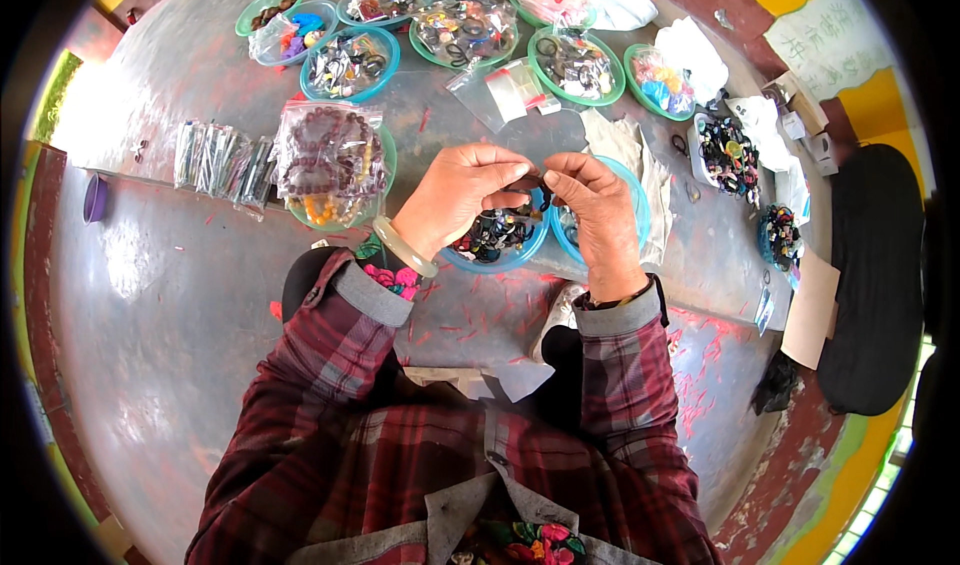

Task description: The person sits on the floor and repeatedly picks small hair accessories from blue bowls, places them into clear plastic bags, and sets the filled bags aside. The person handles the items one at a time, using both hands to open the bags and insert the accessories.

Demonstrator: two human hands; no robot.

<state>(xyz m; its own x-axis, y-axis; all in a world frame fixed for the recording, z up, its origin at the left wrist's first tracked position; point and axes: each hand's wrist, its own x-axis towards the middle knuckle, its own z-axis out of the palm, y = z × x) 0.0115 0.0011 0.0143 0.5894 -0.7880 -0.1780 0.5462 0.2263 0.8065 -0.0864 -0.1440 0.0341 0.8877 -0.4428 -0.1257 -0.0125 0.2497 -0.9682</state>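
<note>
My left hand point(455, 193) and my right hand point(603, 215) meet in front of me, thumbs and fingertips pinched together. Between them they hold a small black loop that looks like a hair tie point(544, 196); its finer parts are hidden by the fingers. Just beneath sits a blue basin point(497, 265) with a heap of black hair ties point(490, 240), some with small coloured pieces. Behind my right hand is a second blue basin point(640, 200), mostly covered by that hand. A pale bangle point(403, 248) circles my left wrist.
Bagged beaded strings point(330, 155) fill a green basin left of my hands, beside a row of clear packets point(222, 165). Farther back stand several basins of small bagged goods point(465, 33). A white basket point(700, 165) of dark trinkets is at right, near a black cushion-like object point(875, 275).
</note>
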